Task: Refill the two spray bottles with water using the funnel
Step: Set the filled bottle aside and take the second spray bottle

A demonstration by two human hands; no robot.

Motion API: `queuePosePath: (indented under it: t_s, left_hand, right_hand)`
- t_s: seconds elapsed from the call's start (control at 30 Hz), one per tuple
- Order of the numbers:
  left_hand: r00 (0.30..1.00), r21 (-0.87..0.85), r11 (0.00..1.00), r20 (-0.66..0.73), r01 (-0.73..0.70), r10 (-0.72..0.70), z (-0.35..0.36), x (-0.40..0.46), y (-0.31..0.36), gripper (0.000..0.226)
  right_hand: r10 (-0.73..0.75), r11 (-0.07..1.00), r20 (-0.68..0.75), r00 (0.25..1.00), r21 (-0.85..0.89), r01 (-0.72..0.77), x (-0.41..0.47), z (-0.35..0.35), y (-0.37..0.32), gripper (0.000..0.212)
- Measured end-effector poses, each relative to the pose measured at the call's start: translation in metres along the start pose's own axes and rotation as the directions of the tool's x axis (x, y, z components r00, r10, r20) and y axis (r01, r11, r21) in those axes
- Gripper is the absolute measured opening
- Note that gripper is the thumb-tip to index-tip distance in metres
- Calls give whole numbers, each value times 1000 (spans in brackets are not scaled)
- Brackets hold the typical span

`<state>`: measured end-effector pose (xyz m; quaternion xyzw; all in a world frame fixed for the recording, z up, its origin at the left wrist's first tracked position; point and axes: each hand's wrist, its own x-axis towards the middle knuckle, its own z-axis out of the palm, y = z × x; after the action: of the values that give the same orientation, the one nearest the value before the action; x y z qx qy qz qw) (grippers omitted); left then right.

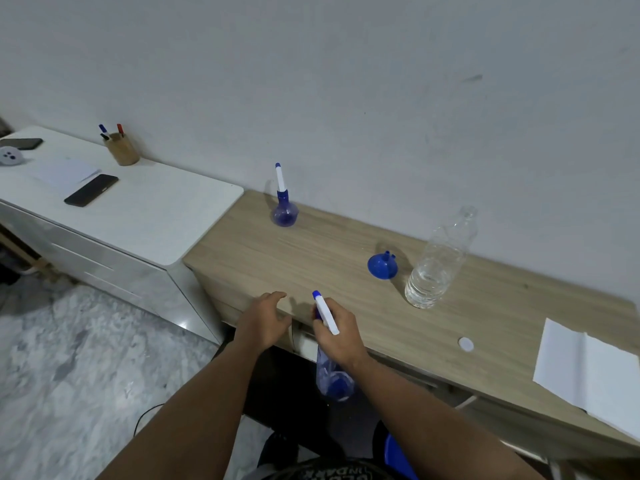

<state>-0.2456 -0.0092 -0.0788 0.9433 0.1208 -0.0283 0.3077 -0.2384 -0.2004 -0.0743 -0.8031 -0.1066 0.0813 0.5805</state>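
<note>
Nearest us, his right hand (337, 336) grips a spray bottle (330, 374) by the neck, nozzle pointing away, left hand (265, 323) open beside it, while the funnel (382, 266) and water bottle (437, 263) sit farther back right, second sprayer (284, 207) far left.

Spray bottle in right hand (334, 375): translucent blue, white head
Far spray bottle (284, 209): same blue and white
Funnel (382, 266): solid blue
Water bottle (438, 263): clear
Surface (311, 251): pale woodgrain
Floor (86, 358): grey-white marbling
</note>
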Motion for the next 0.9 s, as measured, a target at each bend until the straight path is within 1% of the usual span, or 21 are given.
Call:
queuePosePath:
  t_s: [0.1, 0.2, 0.33, 0.4, 0.67, 0.83, 0.9]
  left_hand:
    - [1000, 5, 1000, -9, -14, 14, -1, 3, 0, 59]
    - [1000, 0, 1000, -12, -11, 11, -3, 5, -2, 60]
    - [999, 11, 1000, -27, -20, 21, -5, 9, -6, 59]
    - [999, 13, 1000, -30, -21, 21, -7, 11, -8, 58]
    - [1000, 22, 1000, -26, -14, 15, -10, 20, -11, 59]
    - [1000, 26, 1000, -28, -14, 15, -11, 23, -12, 59]
    - [999, 21, 1000, -34, -13, 13, -11, 23, -13, 59]
  right_hand:
    - [99, 992, 4, 995, -73, -99, -2, 3, 6, 26]
    - [148, 983, 18, 989, -117, -145, -4, 3, 6, 32]
    - [240, 967, 9, 971, -92, -238, 3, 5, 5, 21]
    - [252, 965, 11, 968, -79, -251, 7, 6, 6, 21]
    - [185, 977, 30, 982, -112, -181, 14, 7, -2, 27]
    - [12, 999, 14, 1000, -35, -11, 12, 8, -4, 24]
    - [-26, 1000, -6, 1000, -11, 26, 12, 10, -5, 25]
